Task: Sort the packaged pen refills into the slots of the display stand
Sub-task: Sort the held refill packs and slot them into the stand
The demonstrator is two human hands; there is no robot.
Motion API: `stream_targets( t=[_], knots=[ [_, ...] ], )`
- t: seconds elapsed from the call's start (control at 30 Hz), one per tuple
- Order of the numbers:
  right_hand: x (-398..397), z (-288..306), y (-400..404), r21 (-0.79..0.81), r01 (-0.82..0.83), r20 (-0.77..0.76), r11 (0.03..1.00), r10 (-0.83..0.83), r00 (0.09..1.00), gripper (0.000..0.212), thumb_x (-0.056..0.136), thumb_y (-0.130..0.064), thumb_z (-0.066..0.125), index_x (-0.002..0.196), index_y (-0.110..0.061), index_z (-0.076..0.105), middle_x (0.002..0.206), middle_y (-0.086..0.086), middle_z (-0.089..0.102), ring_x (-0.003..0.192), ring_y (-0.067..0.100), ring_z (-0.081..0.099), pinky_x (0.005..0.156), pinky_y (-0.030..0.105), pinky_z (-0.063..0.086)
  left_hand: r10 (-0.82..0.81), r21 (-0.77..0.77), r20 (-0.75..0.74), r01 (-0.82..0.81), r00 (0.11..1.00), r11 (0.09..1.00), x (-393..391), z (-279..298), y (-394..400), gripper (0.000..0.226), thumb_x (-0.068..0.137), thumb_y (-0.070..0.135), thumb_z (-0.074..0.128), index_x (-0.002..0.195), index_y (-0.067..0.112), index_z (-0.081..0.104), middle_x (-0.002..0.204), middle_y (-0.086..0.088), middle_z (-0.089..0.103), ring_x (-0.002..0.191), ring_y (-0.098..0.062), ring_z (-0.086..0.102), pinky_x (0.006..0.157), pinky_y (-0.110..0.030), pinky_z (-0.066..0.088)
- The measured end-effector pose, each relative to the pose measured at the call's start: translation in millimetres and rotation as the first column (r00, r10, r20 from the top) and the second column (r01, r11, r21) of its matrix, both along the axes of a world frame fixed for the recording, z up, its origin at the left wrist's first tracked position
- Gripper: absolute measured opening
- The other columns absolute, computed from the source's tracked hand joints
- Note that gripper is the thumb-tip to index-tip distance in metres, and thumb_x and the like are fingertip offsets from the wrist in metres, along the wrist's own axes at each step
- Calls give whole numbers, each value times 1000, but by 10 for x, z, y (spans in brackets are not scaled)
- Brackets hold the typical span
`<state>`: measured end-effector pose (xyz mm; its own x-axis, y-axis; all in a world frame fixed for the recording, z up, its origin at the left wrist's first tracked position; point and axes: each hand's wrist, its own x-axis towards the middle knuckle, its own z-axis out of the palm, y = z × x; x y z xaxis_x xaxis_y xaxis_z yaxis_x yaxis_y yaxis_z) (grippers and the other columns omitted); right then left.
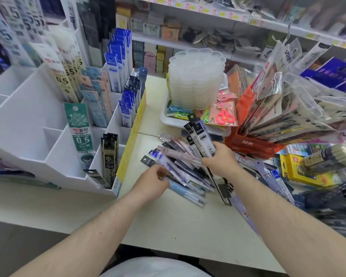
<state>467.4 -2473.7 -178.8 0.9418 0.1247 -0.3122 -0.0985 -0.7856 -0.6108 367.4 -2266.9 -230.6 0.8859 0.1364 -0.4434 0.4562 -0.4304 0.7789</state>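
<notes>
**Refills fanned in both hands, stand waiting to the left**

I take the white display stand [38, 120] as my landmark. The loose heap of packaged refills [188, 176] lies on the counter [168, 226] to the right of the stand's front corner, well apart from its slots. My right hand [221, 159] is over the far side of that heap, fingers curled round a small bundle of dark refill packs [198, 136] whose header cards point up and away from me, tilted a little toward the stand. My left hand [154, 180] is at the heap's near-left edge, the side closer to the stand, fingers bent and pinching the lower ends of a few blue and pink packs — I cannot see the fingertips themselves, since the back of the hand hides them.

The long axes matter here. The packs on the counter splay out flat like a fan, running from lower right to upper left, while the slots hold their packs nearly upright — the black packs [109, 154] in the stand's front right slot and the green pack [80, 132] just behind them show the pose wanted. So a pack must be swung up on end before it goes in. My left hand is nearer the stand, and I judge it the likelier one to carry a pack across.
</notes>
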Motion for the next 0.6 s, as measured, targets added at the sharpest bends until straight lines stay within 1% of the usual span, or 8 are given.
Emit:
stream_targets(
  t=[0.1,0.17,0.27,0.37,0.43,0.47,0.53,0.6],
  knots=[
    [11,49,6,27,7,16,1000,-7,1000,24,76,-16,70,95,-28,62,78,-13,66,66,3,60,49,19,39,22,-62,-29,-24,999,998,36,15,20,28,85,14,65,109,28,59,105,12,62,95,-11,61,72,-22,45],
    [17,97,18,65,9,35,998,-11,999,24,76,-17,70,94,-29,62,78,-13,67,65,1,60,50,18,40,39,-70,-11,-40,999,997,60,34,33,28,85,15,65,108,28,60,105,13,63,92,-9,61,74,-24,45],
    [8,218,43,168,29,64,985,-40,997,23,75,-17,72,85,-34,61,72,-15,67,57,-5,60,46,10,38,70,-104,17,-68,997,992,102,91,25,28,85,20,67,111,29,60,108,13,64,93,-8,61,76,-25,46],
    [-48,317,78,262,51,79,964,-75,994,27,78,-13,72,85,-37,61,78,-17,70,65,-5,64,51,10,43,119,-180,24,-113,993,977,152,172,-4,34,85,25,72,116,28,60,110,11,65,92,-8,62,69,-25,46],
    [-119,355,134,331,67,66,941,-94,993,30,79,-9,72,88,-35,63,82,-15,72,70,-1,67,54,11,47,176,-355,34,-153,984,922,177,303,-57,45,83,34,78,122,26,58,115,9,66,99,-9,63,75,-26,47],
    [-172,372,182,365,60,60,929,-88,994,30,79,-7,73,90,-34,64,83,-14,73,72,-1,68,55,11,49,201,-471,50,-155,978,869,193,395,-87,46,79,38,80,119,29,59,117,7,68,103,-9,64,78,-25,48],
    [-304,393,318,439,29,53,898,-58,997,32,80,-7,75,96,-32,65,85,-12,73,75,-2,69,60,12,52,211,-642,150,-67,966,764,233,598,-151,37,74,39,79,108,31,67,112,4,74,102,-10,69,80,-23,52],
    [-460,383,497,471,-3,69,882,-34,997,30,81,-9,75,98,-31,64,84,-14,73,75,1,68,67,20,55,256,-724,277,26,926,690,267,766,-198,50,69,32,82,114,19,66,106,-5,76,98,-20,72,83,-30,56]
  ],
)
